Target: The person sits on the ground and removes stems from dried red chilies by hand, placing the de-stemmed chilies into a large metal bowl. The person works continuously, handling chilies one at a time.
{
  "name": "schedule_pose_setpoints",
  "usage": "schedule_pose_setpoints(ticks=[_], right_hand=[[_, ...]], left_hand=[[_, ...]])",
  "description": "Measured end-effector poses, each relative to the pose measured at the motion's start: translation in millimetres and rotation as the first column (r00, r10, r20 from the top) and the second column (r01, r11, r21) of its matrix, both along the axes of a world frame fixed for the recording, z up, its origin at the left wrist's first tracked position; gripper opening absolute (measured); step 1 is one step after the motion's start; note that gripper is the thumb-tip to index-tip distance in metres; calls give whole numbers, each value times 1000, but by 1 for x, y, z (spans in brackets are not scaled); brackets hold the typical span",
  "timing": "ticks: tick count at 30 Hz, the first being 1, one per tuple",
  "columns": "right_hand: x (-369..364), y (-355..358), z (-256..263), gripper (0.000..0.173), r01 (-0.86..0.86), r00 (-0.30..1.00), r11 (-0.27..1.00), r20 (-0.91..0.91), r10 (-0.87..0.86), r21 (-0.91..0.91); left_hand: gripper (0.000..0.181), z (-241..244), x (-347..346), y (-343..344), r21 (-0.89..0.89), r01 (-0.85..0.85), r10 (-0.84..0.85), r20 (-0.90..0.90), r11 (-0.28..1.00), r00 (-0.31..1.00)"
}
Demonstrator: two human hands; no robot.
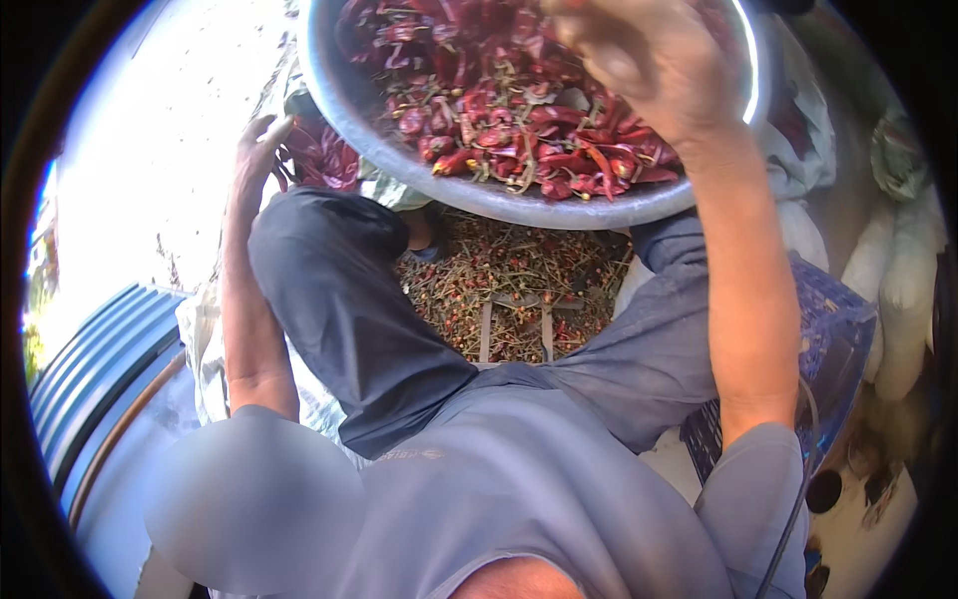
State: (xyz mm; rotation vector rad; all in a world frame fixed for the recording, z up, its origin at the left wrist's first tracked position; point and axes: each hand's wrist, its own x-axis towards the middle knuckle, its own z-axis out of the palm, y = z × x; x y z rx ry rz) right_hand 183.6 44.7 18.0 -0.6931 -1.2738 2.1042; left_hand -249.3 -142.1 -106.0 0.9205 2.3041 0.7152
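Note:
A wide metal basin (479, 208) of dried red chili peppers (494, 135) lies before me, some with stems. Over its right part is my right hand (636, 60), blurred and cut by the top edge; its fingers look curled, and whether they hold anything I cannot tell. My left hand (266, 138) is beyond my left knee, left of the basin, beside an open sack holding more dark red dried chilies (325, 153). The fingers are spread apart, with nothing visible between them.
Stems and pepper bits (516, 262) cover the ground between my legs, around a small slatted frame (486, 329). A purple plastic crate (831, 337) stands at my right, with pale filled sacks (905, 292) beyond. Corrugated metal (105, 359) is at the left.

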Motion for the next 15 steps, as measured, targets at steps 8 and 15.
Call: schedule_pose_setpoints(ticks=[8, 15], right_hand=[[-32, -22, -10, 27, -374, 919, 851, 267, 289, 367], [-38, -95, -12, 53, -981, 108, -8, 575, 811, 195]], left_hand=[[40, 69, 42, 88, 74, 334, -332, -37, 940, 942], [37, 29, 134, 154, -454, 799, -918, -219, 395, 330]])
